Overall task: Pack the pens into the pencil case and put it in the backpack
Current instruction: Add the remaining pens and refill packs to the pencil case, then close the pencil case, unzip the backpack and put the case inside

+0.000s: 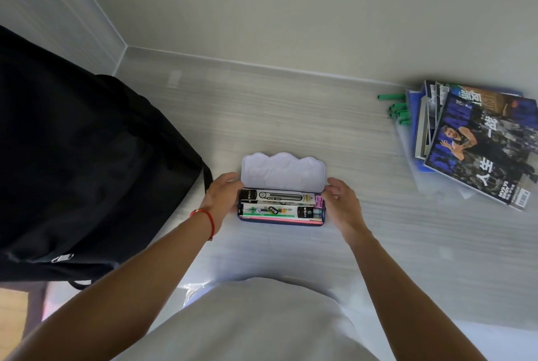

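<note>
The pencil case (pixel 281 209) lies open at the middle of the pale tabletop (pixel 291 116), its lid (pixel 283 170) tipped up toward 12 o'clock. Packaged pens (pixel 278 204) lie lengthwise inside the tray. The left hand (pixel 223 197) grasps the case's end at 9 o'clock; the right hand (pixel 341 204) grips the end at 3 o'clock, fingers curled at the lid's corner. A black backpack (pixel 87 162) stands at 9 o'clock, near the left hand. A stack of magazines (pixel 480 142) rests at 2 o'clock, well apart, with green clips (pixel 397 110) just beside it
</note>
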Demonstrator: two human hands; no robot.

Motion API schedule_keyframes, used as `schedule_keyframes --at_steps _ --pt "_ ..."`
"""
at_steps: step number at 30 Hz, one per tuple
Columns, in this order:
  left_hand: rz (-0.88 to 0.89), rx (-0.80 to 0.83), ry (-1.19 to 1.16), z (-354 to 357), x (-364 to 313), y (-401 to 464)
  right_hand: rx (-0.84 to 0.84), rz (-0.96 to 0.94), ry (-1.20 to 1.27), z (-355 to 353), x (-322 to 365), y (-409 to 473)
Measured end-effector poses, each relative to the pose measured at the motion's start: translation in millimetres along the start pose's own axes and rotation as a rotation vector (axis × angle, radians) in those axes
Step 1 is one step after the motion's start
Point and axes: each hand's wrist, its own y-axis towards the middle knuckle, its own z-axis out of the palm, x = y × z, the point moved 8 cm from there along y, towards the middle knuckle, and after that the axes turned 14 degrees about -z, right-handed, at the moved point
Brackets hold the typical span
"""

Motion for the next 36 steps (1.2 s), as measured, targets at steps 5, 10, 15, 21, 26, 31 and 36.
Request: schedule_keyframes --at_steps 5,10,15,21,26,31,36 --pt "-0.128 0.065 -0.083 19 -14 2 0.05 0.037 0.174 -5 -1 7" --pt "-0.138 0.123 -0.017 22 -18 4 0.034 0.111 0.402 -8 -3 2" --pt "-0.088 0.094 -0.028 20 -17 4 -0.037 0.039 0.519 -21 -1 -12" --pt "0.08 0.141 0.006 9 5 3 -0.085 0.038 0.453 -23 -21 -35" --pt "0.169 0.033 0.159 6 29 6 -0.058 -0.029 0.189 -14 -28 -48" --pt "0.232 -0.072 0.316 5 23 1 -0.065 -0.104 -0.031 -12 -24 -51" --pt "0.207 -0.157 0.361 3 22 -2 -0.022 -0.043 -0.108 -9 -32 -47"
